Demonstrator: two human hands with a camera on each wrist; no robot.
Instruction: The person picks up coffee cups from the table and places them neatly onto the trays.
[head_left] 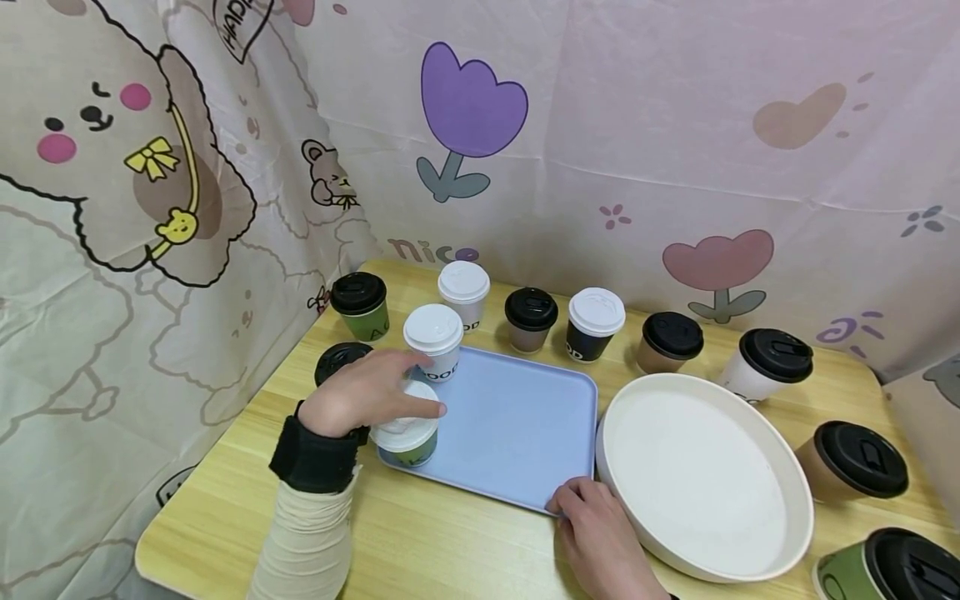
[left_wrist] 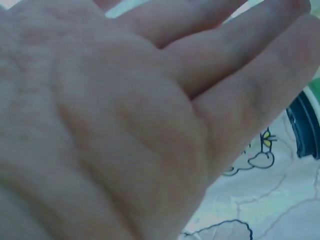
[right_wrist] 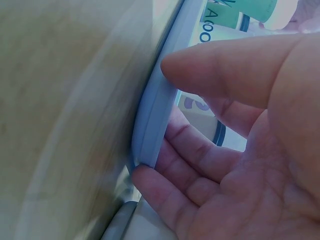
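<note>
A blue tray point(head_left: 517, 417) lies on the table. At its near left corner stands a green paper cup point(head_left: 418, 454) with a white lid; a white cup point(head_left: 442, 367) with a white lid is at the far left corner. My left hand point(head_left: 371, 390) reaches over the green cup, thumb and fingers spread and fairly straight, fingertips close to the white cup. Whether it touches either lid is unclear. Its palm fills the left wrist view. My right hand point(head_left: 596, 529) holds the tray's near right corner, thumb against the outer rim and fingers on the other side.
A round cream basin point(head_left: 705, 475) stands right of the tray. Several lidded cups line the back and right, among them a green one point(head_left: 363, 308), a black one point(head_left: 592, 325) and a brown one point(head_left: 851, 462). A black-lidded cup point(head_left: 341, 360) is partly behind my left hand.
</note>
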